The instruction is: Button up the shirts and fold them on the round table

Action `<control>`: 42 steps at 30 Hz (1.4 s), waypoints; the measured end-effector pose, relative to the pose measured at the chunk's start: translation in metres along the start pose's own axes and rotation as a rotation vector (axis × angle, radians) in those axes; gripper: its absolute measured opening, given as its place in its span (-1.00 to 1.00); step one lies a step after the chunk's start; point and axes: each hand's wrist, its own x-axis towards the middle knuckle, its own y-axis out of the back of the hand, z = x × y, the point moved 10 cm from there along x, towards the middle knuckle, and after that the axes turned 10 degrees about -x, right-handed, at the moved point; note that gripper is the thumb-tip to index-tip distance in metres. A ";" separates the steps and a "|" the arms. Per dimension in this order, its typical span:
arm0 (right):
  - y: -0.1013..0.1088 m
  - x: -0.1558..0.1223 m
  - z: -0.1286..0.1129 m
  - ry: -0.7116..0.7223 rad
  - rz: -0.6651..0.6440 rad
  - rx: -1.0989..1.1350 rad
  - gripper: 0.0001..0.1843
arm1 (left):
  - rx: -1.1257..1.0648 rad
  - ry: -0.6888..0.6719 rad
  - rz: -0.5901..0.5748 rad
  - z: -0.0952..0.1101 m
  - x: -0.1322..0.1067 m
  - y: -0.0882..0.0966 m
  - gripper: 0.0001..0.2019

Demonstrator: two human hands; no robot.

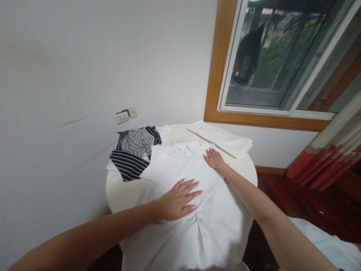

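Note:
A white button-front shirt (172, 165) lies spread over the round white table, its collar toward the wall and its lower part hanging over the near edge. My left hand (179, 199) rests flat on the middle of the shirt, fingers spread, left of the button line. Farther up, my right hand (213, 158) lies flat near the shirt's right shoulder, fingers stretched out. Neither hand holds anything. Just beyond my right hand is a folded white cloth (222, 137).
Black-and-white striped clothing (135, 150) is heaped at the table's (121, 194) back left. Behind it stands the wall with a power socket (122, 117). A window (270, 64) is at the upper right, a red-and-cream curtain (324, 158) at the right. White fabric (324, 237) shows lower right.

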 end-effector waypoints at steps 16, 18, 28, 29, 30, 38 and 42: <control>0.037 -0.004 -0.063 0.130 0.225 0.063 -0.48 | 0.267 0.496 0.304 -0.204 0.044 0.064 -0.59; 0.028 -0.001 -0.059 0.113 0.193 0.059 -0.45 | 0.256 0.564 0.280 -0.227 0.040 0.054 -0.53; 0.051 0.029 -0.044 -0.056 0.208 0.013 -0.49 | 0.223 0.710 0.188 -0.241 0.043 0.061 -0.40; 0.052 0.030 -0.043 -0.079 0.228 0.022 -0.51 | 0.220 0.713 0.177 -0.242 0.044 0.065 -0.42; 0.054 0.031 -0.042 -0.101 0.251 0.030 -0.53 | 0.227 0.720 0.189 -0.243 0.045 0.069 -0.45; 0.043 0.039 -0.037 -0.088 0.304 0.080 -0.63 | 0.306 0.695 0.457 -0.251 0.038 0.073 -0.57; 0.033 0.046 -0.035 -0.090 0.278 0.092 -0.58 | 0.309 0.778 0.461 -0.264 0.034 0.066 -0.50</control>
